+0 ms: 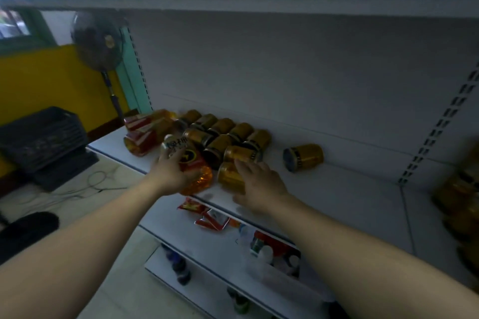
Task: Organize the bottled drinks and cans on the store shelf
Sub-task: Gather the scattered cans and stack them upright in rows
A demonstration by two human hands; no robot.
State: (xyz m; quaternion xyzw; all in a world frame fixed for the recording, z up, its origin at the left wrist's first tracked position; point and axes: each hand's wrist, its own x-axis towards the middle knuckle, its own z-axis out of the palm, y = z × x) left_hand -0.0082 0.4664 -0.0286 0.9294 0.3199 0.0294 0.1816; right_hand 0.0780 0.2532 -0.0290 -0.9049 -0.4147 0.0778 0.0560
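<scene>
The white metal shelf [337, 189] carries a huddle of short gold cans [223, 132] toward its left end. All lie on their sides, with dark bands near their rims, packed in rough rows between the back panel and the front edge. At the very left end lie a few bottles [141, 134] of amber drink with red and white labels, also on their sides. One lone can [303, 156] lies apart to the right of the huddle, close to the back panel, its dark end turned toward the front.

The left hand [169, 172] has its fingers curled round a bottle [193, 166] at the front edge. This one holds amber liquid and has a red label with a dark round mark and a pale band of dark lettering near its far end. The right hand [260, 185] lies palm down with fingers fairly straight, laid over a gold can [229, 176] just right of that bottle by the front edge, clasping nothing.

More gold containers [458, 202] blur at the shelf's right end. Red packets [207, 215] lie on the shelf below. A standing fan [99, 41] and a dark crate [44, 137] are off to the left
</scene>
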